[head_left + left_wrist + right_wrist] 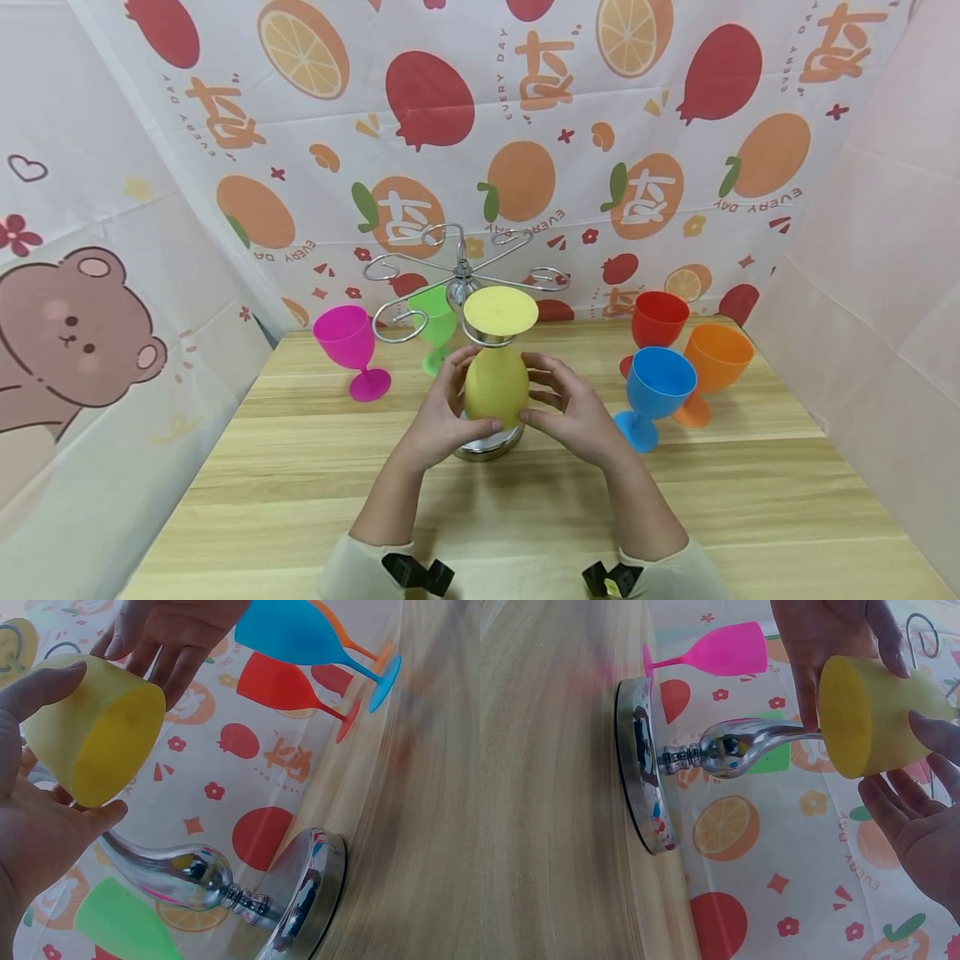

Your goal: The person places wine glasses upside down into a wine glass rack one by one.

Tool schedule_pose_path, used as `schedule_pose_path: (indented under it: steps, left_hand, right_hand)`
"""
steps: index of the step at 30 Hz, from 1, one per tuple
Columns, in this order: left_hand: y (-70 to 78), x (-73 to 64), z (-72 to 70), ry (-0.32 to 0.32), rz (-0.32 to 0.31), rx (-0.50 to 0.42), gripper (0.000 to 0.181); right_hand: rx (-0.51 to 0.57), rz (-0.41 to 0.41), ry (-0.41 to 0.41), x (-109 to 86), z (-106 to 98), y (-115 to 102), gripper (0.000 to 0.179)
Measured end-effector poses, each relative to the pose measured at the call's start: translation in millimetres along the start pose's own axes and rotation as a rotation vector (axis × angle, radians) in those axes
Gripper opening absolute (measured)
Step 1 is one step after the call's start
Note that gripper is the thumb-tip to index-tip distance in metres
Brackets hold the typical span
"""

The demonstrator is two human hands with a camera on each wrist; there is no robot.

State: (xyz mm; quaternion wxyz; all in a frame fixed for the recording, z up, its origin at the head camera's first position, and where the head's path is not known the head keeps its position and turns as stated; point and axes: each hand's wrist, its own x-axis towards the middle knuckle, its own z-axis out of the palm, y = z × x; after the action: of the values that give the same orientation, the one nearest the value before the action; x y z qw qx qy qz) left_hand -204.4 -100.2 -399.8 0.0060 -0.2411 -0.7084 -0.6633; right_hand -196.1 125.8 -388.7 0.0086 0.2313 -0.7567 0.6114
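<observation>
A yellow plastic goblet [497,387] hangs upside down, its flat foot above one wire loop of a chrome goblet rack [462,271] and its bowl below. My left hand [441,421] holds the bowl from the left, thumb in front. From the right, my right hand [573,412] grips the same bowl with thumb and fingers. In the left wrist view, the goblet's open mouth [120,746] faces down toward the rack's round base [307,889]. The curved chrome stem [735,746] stands behind the goblet in the right wrist view.
Left of the rack stand a magenta goblet [347,337] and a green goblet [435,321], partly behind the rack. On the right are red [656,321], blue [660,385] and orange [716,358] goblets, all upright on the wooden table [300,500]. A fruit-print cloth [555,175] hangs behind.
</observation>
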Motion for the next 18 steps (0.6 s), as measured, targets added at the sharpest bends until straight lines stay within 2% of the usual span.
schedule_pose_path:
  steps: [12, 18]
  left_hand:
    - [0.1, -0.3, -4.1, 0.007, 0.009, 0.012, 0.095]
    - [0.6, 0.5, -12.8, 0.003, 0.051, -0.014, 0.092]
  right_hand:
    - [-0.006, -0.007, -0.001, 0.6, 0.6, 0.6, 0.072]
    - [-0.003, 0.000, 0.003, 0.8, 0.9, 0.6, 0.073]
